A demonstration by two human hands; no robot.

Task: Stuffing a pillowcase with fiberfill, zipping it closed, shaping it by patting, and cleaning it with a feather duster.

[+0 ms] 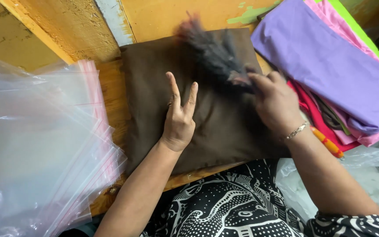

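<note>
Looking down from the head camera, the view took in one worn yellow wooden table [163,17]. Largest on it was a loose heap of clear plastic bags [36,145] with pink strips along one edge, too many and too overlapped to count, filling the left side. Next came a stack of folded cloths [330,66] at the right — at least four colours showed: purple on top, then pink, green and red. One folded brown cloth [207,114] lay flat in the middle, just beside both piles.

Two bare hands worked on that brown cloth. Flat on its centre rested the left hand [178,120], palm down, fingers spread and gripping nothing. Over its upper right part the right hand [275,103], wearing one thin bracelet [297,130], was closed around the base of one dark feathery brush [213,50]. Its bristles, blurred, lay across the cloth's top edge, up and left of the grip. One orange stick-like thing [327,142] lay under the right wrist; its kind could not be told.
</note>
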